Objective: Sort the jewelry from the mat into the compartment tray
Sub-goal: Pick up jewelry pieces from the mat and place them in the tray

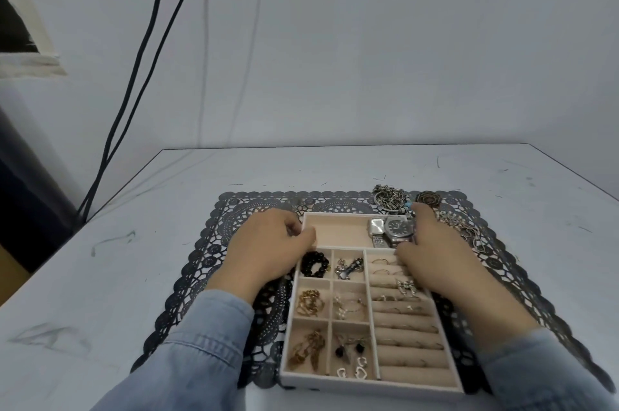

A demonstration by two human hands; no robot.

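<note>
Already most of the jewelry sits in the tray [368, 386], a white box with beige lining that lies on the right half of the black lace mat [214, 243]. Its long far compartment holds two watches [390, 229] side by side at the right end. Below on the left, six small compartments hold a black bead bracelet [315, 264], a dark and silver piece [350, 268], a gold chain [310, 301], a thin silver bracelet [348, 305], more gold chains [306, 348] and some black and silver earrings [351, 355]. The right side is a column of padded rolls [410, 337] with rings tucked between them.

The left hand [268, 243] grips the tray's left wall near the far corner, thumb hooked over the rim and fingers curled outside. The right hand [432, 253] holds the right wall near the far corner, thumb inside on the rolls and fingers down the outer side.

Still on the mat beyond the tray lie a heap of silver bracelets [390, 197], a brown bead bracelet [429, 198] and a silver chain [464, 228] just right of the right hand.

Both arms wear blue denim sleeves [201, 343]. The mat lies on a scuffed white table [134, 209] against a pale wall, down which two black cables [140, 58] run at the left.
</note>
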